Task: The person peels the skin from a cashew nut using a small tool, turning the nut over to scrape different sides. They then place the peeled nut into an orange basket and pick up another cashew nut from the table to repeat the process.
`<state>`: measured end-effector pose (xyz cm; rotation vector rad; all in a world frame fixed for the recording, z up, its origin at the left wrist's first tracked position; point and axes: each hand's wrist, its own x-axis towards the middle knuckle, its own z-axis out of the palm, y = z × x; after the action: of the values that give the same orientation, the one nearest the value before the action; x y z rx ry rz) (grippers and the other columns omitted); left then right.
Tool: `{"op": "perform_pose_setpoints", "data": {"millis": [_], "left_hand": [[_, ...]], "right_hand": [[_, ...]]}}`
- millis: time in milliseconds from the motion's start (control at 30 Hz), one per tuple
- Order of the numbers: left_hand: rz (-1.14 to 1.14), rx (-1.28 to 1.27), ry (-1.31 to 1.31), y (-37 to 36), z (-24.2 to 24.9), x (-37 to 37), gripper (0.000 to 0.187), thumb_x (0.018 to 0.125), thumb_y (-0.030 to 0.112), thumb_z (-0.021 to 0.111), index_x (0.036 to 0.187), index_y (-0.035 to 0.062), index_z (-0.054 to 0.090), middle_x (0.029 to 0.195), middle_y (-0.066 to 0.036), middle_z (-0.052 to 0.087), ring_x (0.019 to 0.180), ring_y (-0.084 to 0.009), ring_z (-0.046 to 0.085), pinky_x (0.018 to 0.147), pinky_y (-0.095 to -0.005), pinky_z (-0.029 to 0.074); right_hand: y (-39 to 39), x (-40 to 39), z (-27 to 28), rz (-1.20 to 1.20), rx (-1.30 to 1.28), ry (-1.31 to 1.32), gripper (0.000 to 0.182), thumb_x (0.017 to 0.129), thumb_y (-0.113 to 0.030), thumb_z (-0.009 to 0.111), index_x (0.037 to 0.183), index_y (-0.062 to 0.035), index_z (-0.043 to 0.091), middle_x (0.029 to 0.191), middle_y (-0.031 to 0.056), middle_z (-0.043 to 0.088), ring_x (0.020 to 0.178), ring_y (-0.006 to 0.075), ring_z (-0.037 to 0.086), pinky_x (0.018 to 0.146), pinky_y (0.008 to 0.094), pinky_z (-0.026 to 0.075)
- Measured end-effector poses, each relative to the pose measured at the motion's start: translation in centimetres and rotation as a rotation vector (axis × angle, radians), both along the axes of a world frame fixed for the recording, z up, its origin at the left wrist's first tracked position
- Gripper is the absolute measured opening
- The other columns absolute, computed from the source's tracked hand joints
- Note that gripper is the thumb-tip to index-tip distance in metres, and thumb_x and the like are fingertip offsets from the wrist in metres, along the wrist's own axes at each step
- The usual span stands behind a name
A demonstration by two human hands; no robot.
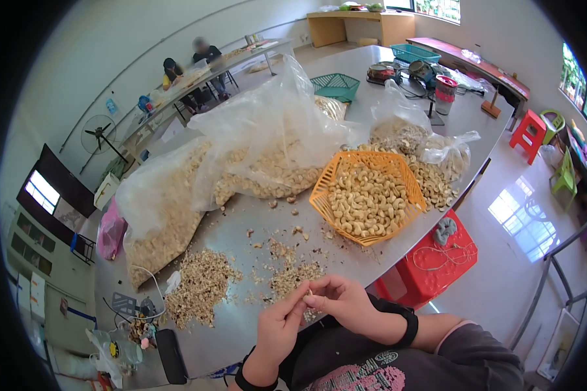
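My left hand (279, 320) and my right hand (347, 305) meet at the table's near edge, fingertips pinched together. Between them is a small pale cashew nut (308, 293), mostly covered by the fingers. Just beyond my hands lies a scatter of nut crumbs and skin bits (293, 277). An orange slatted basket (317, 195) of whole cashews (368, 199) stands ahead and to the right. A larger heap of broken bits (199, 287) is on the left.
Large clear plastic bags of cashews (166, 195) stand across the metal table (241, 228). An open bag (437, 173) lies right of the basket. A black case (171, 355) is at near left. A red stool (430, 264) stands below the right edge. Two people sit at a far table.
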<state>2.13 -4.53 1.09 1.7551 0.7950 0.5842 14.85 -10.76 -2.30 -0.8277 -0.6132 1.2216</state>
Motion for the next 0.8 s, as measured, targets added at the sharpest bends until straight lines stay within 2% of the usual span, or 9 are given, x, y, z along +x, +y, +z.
{"op": "perform_pose_setpoints", "data": {"millis": [100, 200, 333, 433, 500, 600, 733, 800], "left_hand": [[0.017, 0.008, -0.009, 0.0, -0.4, 0.3, 0.028, 0.082, 0.008, 0.05, 0.11, 0.0097, 0.052, 0.079, -0.006, 0.06, 0.056, -0.0067, 0.05, 0.05, -0.019, 0.041], [0.025, 0.037, 0.0, -0.2, -0.8, 0.7, 0.027, 0.083, 0.007, 0.049, 0.11, 0.0069, 0.052, 0.071, -0.001, 0.054, 0.054, -0.0057, 0.045, 0.048, -0.0175, 0.036], [0.007, 0.081, 0.038, -0.1, -1.4, 1.6, 0.027, 0.083, 0.007, 0.048, 0.11, 0.0067, 0.052, 0.072, -0.002, 0.054, 0.055, -0.0059, 0.045, 0.049, -0.0181, 0.037], [0.041, 0.099, 0.03, 0.2, -2.0, 2.2, 0.028, 0.081, 0.005, 0.049, 0.108, 0.0073, 0.054, 0.077, -0.008, 0.059, 0.054, -0.0094, 0.049, 0.05, -0.0209, 0.042], [0.062, 0.247, 0.004, 0.5, -2.6, 2.3, 0.027, 0.08, 0.003, 0.05, 0.106, 0.0058, 0.055, 0.077, -0.009, 0.059, 0.054, -0.0107, 0.049, 0.052, -0.0215, 0.042], [0.022, 0.168, 0.094, 0.8, -1.0, 2.4, 0.026, 0.079, 0.003, 0.05, 0.105, 0.005, 0.055, 0.076, -0.009, 0.059, 0.054, -0.0114, 0.05, 0.053, -0.0219, 0.041], [0.038, 0.221, 0.052, 2.0, -1.6, 1.8, 0.027, 0.079, 0.003, 0.051, 0.105, 0.0052, 0.055, 0.074, -0.009, 0.059, 0.053, -0.011, 0.049, 0.051, -0.0216, 0.04], [0.028, 0.077, 0.111, 2.0, -1.6, 1.6, 0.027, 0.078, 0.004, 0.052, 0.105, 0.0061, 0.055, 0.076, -0.011, 0.06, 0.058, -0.0118, 0.053, 0.054, -0.0219, 0.041]], "right_hand": [[0.1, 0.1, -0.2, -0.027, -0.001, -0.018, 0.023, 0.076, -0.01, 0.06, 0.093, 0.0034, 0.051, 0.086, 0.0061, 0.056, 0.079, 0.0097, 0.053, 0.069, 0.0216, 0.043], [0.1, 0.2, -0.9, -0.059, -0.016, -0.038, 0.024, 0.076, -0.01, 0.06, 0.094, 0.0036, 0.051, 0.086, 0.0056, 0.056, 0.078, 0.0089, 0.053, 0.069, 0.021, 0.043], [0.0, 0.8, -0.8, -0.094, -0.072, -0.046, 0.025, 0.075, -0.012, 0.062, 0.093, 0.0031, 0.052, 0.086, 0.0052, 0.056, 0.078, 0.0084, 0.052, 0.068, 0.0207, 0.043], [0.2, 1.3, -1.0, -0.097, -0.118, -0.123, 0.021, 0.076, -0.007, 0.059, 0.094, 0.0013, 0.051, 0.087, 0.0045, 0.056, 0.077, 0.0081, 0.053, 0.066, 0.0202, 0.044], [0.4, 1.4, -1.4, -0.096, -0.081, -0.122, 0.021, 0.075, -0.007, 0.06, 0.093, 0.0011, 0.052, 0.085, 0.0041, 0.056, 0.076, 0.0076, 0.052, 0.065, 0.0201, 0.044], [0.8, 1.8, -1.2, -0.099, -0.064, -0.199, 0.022, 0.075, -0.007, 0.061, 0.093, 0.0008, 0.052, 0.083, 0.003, 0.055, 0.075, 0.0074, 0.052, 0.065, 0.0202, 0.043], [1.7, 2.1, -1.3, -0.031, -0.067, -0.207, 0.021, 0.074, -0.007, 0.061, 0.092, 0.0003, 0.051, 0.081, 0.0022, 0.055, 0.075, 0.0074, 0.051, 0.066, 0.0204, 0.043], [1.8, 1.9, -1.6, -0.011, -0.094, -0.106, 0.021, 0.075, -0.007, 0.061, 0.092, -0.0004, 0.051, 0.081, 0.0019, 0.054, 0.075, 0.0073, 0.051, 0.066, 0.0202, 0.043]]}}
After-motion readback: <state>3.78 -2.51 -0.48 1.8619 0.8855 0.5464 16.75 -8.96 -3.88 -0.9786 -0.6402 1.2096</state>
